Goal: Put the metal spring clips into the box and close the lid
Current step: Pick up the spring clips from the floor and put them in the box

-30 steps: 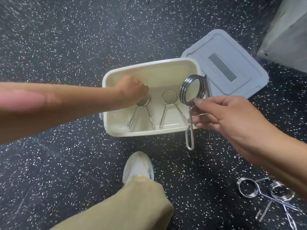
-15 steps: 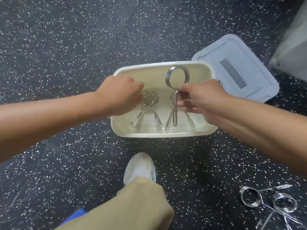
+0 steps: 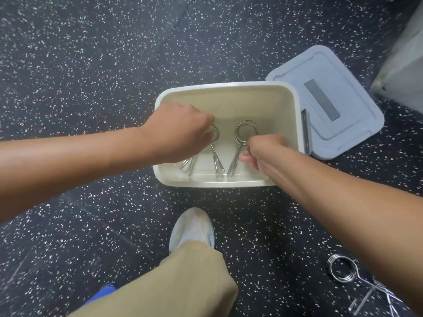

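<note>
While both your hands are down inside the box [image 3: 295, 104], take that box as the reference for everything else. Your left hand [image 3: 180, 131] sits over the left half of the box with fingers curled around the ring of a clip [image 3: 215, 133]; whether you are gripping it or only resting on it cannot be told, since the fingertips are hidden. Beside it in the box, your right hand [image 3: 263, 152] pinches the handles of a second clip [image 3: 246, 131], whose ring stands near the middle of the box floor. To the right of the box, touching its side, the grey lid [image 3: 343, 92] lies flat on the floor, off the box. Well to the right of the box and nearer to you, loose clips [image 3: 341, 269] lie on the floor, partly hidden by your right forearm. The risk from here, as I judge it: handles could hook together as you let go, so a lifting hand drags a clip back out; and the clips on the floor could be forgotten before the lid goes on. Count: one box, one lid, at least three clips in the box judging by the handle ends, and at least two on the floor.
</note>
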